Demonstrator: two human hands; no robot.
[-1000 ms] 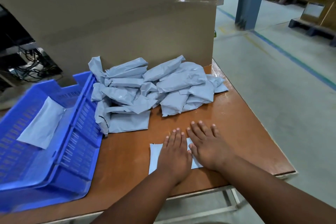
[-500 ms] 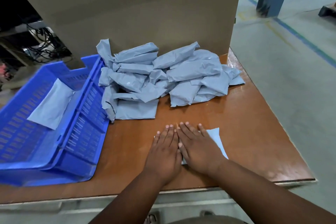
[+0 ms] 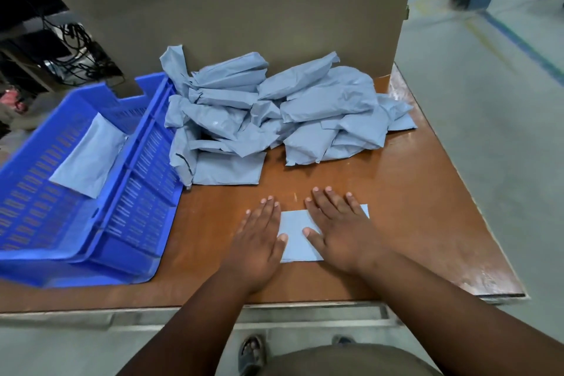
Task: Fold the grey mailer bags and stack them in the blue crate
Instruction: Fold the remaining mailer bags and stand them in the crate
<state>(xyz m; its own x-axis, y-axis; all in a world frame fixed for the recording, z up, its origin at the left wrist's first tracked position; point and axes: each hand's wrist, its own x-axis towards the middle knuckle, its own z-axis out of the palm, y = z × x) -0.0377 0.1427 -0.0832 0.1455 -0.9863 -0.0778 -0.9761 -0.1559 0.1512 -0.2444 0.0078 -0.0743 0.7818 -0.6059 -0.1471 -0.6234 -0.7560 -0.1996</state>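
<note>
A: Where are the person's hands?

B: Both lie flat on a folded grey mailer bag [image 3: 297,233] near the front edge of the brown table [image 3: 412,207]. The left hand [image 3: 259,238] covers the bag's left end, its fingers straight and close together, the thumb out to the side with its tip on the bag. The right hand [image 3: 341,232] covers the right part, fingers straight and slightly spread, its thumb also on the bag. A strip of grey shows between the two hands, and a corner of the bag peeks out past the right hand's fingers.

A: Is either hand pinching or gripping it?

B: No. Both press down with open palms; no finger curls around an edge.

A: And the other bags?

B: A loose pile of crumpled grey mailer bags [image 3: 290,113] sits farther back on the table, against a tall cardboard box [image 3: 244,9]. The pile's left side touches the wall of the blue crate [image 3: 143,162].

A: What is in the crate?

B: One flat folded bag [image 3: 88,156] lies on its slotted floor. The crate stands on the left part of the table, well apart from the hands.

A: Anything below?

B: The person's sandalled foot [image 3: 251,351] shows under the table's front edge, on the grey floor [image 3: 488,101].
</note>
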